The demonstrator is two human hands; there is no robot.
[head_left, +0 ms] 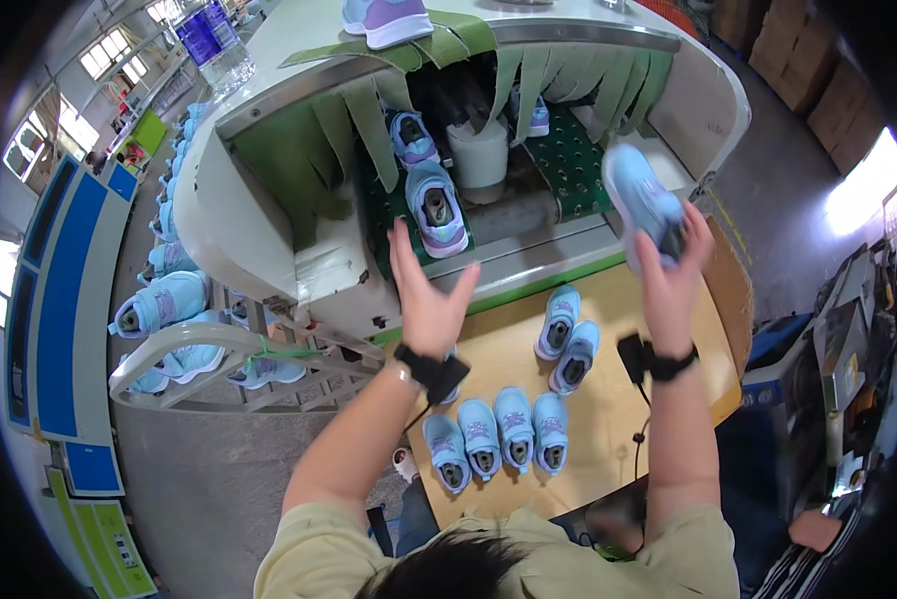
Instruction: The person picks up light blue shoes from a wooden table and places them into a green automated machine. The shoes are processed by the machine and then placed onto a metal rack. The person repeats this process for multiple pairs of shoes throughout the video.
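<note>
My right hand (676, 245) grips a light blue shoe (643, 190) by its heel end, raised in front of the machine's right side. My left hand (431, 299) is empty, its fingers apart, just below a blue and lilac shoe (436, 212) that sits on the green perforated belt (570, 160) at the machine opening. Behind that shoe stands another shoe (412, 140), partly under the green strip curtain (369, 125). One more shoe (536, 115) shows deeper inside on the right.
On the cardboard-coloured table (618, 429) below, several blue shoes (513, 429) stand in a row, with a pair (566, 339) farther up. A rack (219, 344) at left carries more shoes. A shoe (389, 20) and a plastic bottle (214, 45) rest on the machine top.
</note>
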